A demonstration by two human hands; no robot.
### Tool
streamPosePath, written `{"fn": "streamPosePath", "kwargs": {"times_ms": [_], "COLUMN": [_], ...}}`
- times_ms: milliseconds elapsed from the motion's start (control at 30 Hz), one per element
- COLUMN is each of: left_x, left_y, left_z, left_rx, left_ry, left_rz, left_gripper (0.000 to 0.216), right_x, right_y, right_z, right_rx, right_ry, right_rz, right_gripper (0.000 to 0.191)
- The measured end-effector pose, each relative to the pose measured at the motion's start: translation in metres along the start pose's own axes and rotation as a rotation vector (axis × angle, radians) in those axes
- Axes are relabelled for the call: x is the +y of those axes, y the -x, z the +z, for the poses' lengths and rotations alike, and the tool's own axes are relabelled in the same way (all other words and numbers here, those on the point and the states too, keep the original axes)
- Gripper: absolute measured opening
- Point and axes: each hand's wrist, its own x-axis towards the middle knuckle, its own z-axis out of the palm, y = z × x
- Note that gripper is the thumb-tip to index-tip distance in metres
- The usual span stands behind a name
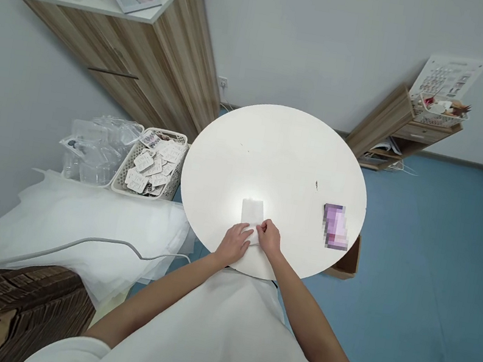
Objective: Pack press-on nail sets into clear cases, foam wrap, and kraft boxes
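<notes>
A small white rectangular piece, perhaps a paper or foam pouch [253, 211], lies flat near the front edge of the round white table [274, 149]. My left hand [233, 244] rests on its lower left part, fingers apart and stretched over the surface. At its right edge, the thumb and fingertips of my right hand [269, 237] are pinched together on the white piece. Part of its lower half is covered by my fingers.
A blurred-out purple object [336, 226] lies at the table's right, near a small dark bit [316, 185]. Left of the table stand a basket of tags [173, 188], clear plastic bags [99, 148] and white sheets [101, 213]. A cardboard box [351, 261] sits below right.
</notes>
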Motion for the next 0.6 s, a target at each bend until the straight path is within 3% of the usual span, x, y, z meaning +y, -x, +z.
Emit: {"fn": "streamPosePath", "kwargs": {"times_ms": [200, 367, 500, 600], "left_x": [-0.005, -0.002, 0.009, 0.022], "left_y": [-0.004, -0.005, -0.025, -0.043], "left_z": [0.008, 0.017, 0.027, 0.037], "left_rx": [-0.124, -0.144, -0.171, -0.168], "left_ry": [-0.199, -0.292, -0.3, -0.293], "left_rz": [-0.084, -0.092, -0.051, -0.057], "left_gripper": [0.048, 0.053, 0.051, 0.05], "right_x": [0.004, 0.016, 0.031, 0.042], "right_y": [0.005, 0.013, 0.013, 0.007], "right_z": [-0.001, -0.015, -0.03, -0.041], "right_rx": [-0.061, -0.107, -0.166, -0.199], "right_ry": [0.114, 0.209, 0.231, 0.244], "right_rz": [-0.177, -0.428, -0.605, -0.601], "right_gripper": [0.016, 0.032, 0.048, 0.052]}}
